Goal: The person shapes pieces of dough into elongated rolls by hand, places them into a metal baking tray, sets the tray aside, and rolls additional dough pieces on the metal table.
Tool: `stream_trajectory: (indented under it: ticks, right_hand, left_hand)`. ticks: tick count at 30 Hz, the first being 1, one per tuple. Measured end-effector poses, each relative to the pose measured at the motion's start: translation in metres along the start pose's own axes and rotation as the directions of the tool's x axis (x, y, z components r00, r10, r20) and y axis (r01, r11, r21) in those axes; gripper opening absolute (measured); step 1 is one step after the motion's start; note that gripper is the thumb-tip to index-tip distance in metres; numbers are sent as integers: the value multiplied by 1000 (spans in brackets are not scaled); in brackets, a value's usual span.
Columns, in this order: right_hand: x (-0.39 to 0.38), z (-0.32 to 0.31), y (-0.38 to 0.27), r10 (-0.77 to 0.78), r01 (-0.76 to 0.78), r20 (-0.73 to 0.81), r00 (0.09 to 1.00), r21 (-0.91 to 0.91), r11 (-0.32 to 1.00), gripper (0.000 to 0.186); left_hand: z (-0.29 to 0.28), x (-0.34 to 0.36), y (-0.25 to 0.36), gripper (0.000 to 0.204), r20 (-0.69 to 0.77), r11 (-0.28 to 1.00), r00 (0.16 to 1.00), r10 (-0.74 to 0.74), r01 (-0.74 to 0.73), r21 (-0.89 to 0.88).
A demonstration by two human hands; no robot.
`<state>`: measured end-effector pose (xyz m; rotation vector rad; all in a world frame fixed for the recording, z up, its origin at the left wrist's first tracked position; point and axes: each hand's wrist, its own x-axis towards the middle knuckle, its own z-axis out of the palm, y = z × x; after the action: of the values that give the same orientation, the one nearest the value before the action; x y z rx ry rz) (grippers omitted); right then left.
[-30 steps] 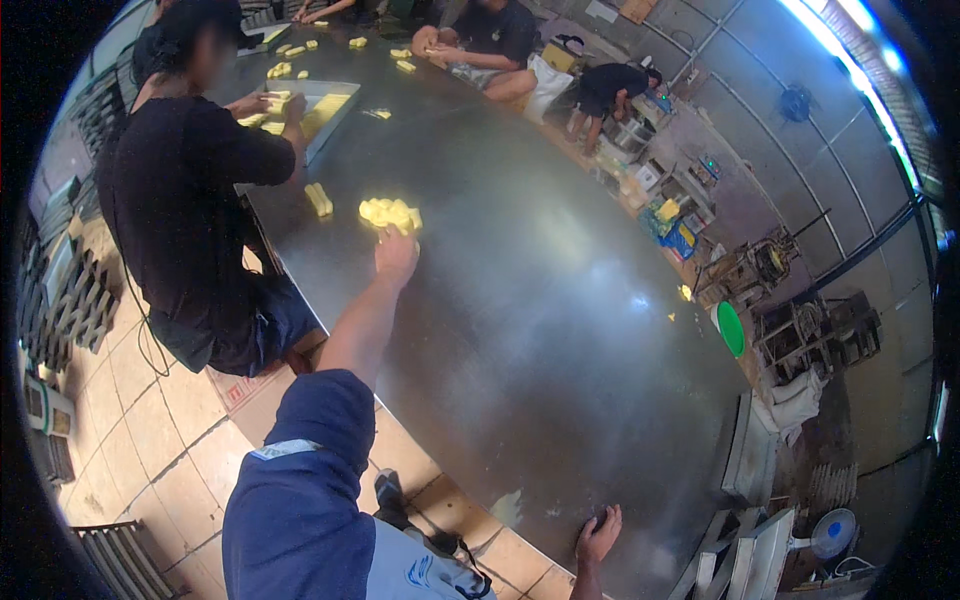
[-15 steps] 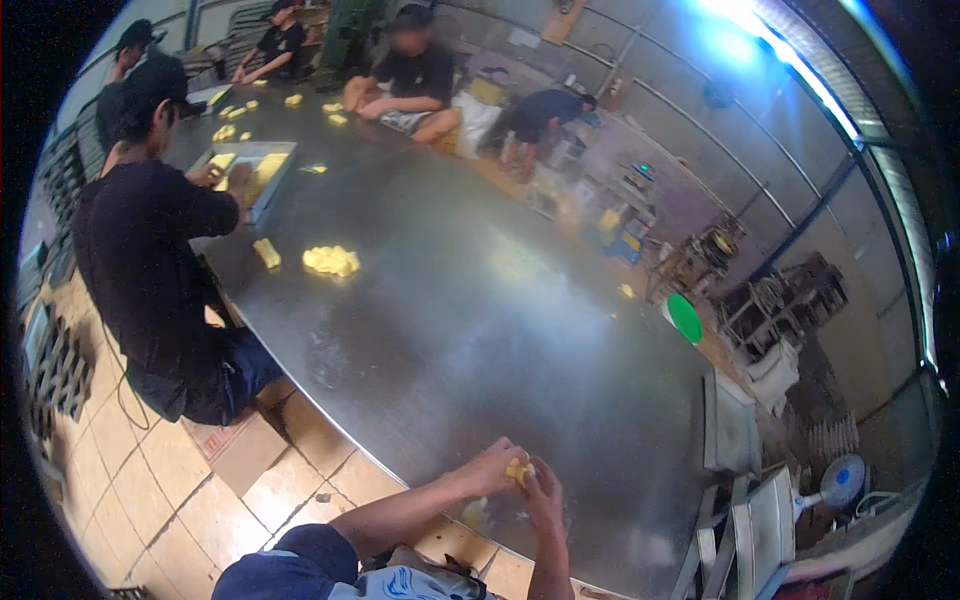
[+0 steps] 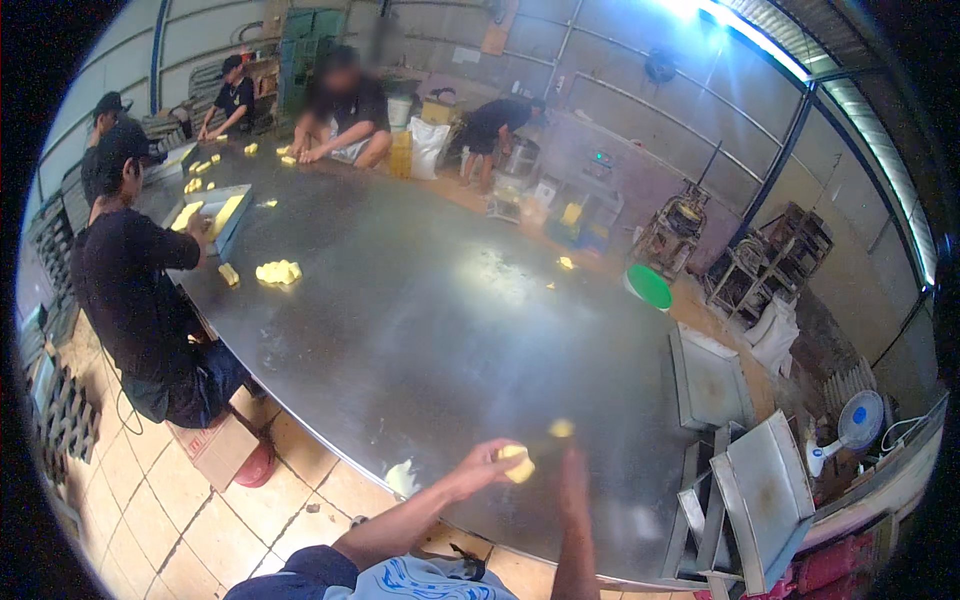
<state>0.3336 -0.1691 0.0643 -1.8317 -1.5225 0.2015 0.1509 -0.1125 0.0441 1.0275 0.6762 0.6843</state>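
Over the near edge of the metal table, my left hand [image 3: 482, 470] is closed around a smooth yellow dough lump [image 3: 516, 464], fingers and thumb on its left side. My right hand [image 3: 573, 478] is apart from it, a short way to the right, and smeared by motion. Just beyond its blurred fingertips shows a smaller yellow dough piece [image 3: 562, 428], also blurred. Whether the right fingers touch that piece I cannot tell. A pale smear of dough or flour [image 3: 402, 478] lies at the table's edge, left of my left forearm.
The long metal table [image 3: 400, 330] bears a dough cluster [image 3: 278, 272] at the left. A person in black [image 3: 135, 290] works there at a tray [image 3: 232, 225]; others sit farther back. Metal trays [image 3: 765, 500], a white fan [image 3: 850, 425] and a green-topped tub [image 3: 650, 288] stand at the right.
My hands were together on a yellow dough lump; now they are apart. The right has moved rightward, with a smaller dough piece near its fingertips. The whole view has shifted.
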Motion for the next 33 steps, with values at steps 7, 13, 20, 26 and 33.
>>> stream_trajectory:
  ticks: [7, 13, 20, 26, 33]
  right_hand:
    - [-35, -44, 61, 329, -516, 397, 857, 672, 531, 41]
    - [4, -145, 93, 429, 190, -629, 649, 679, 709, 34]
    - [-39, -53, 110, 388, -376, 75, 919, 466, 801, 35]
    - [-76, -1, 60, 334, -465, 358, 872, 817, 340, 26]
    - [-77, -21, 12, -15, 22, -22, 1000, 317, 948, 37]
  left_hand:
    - [54, 15, -45, 42, -95, 994, 995, -9, -1, -109]
    - [48, 19, -46, 33, -331, 951, 926, -184, 82, -299]
    - [90, 16, -55, 33, -331, 1000, 944, 13, -17, -8]
    - [110, 8, -76, 35, -215, 996, 977, 2, 17, 86]
    - [70, -9, -55, 43, -151, 995, 986, -69, 58, -80]
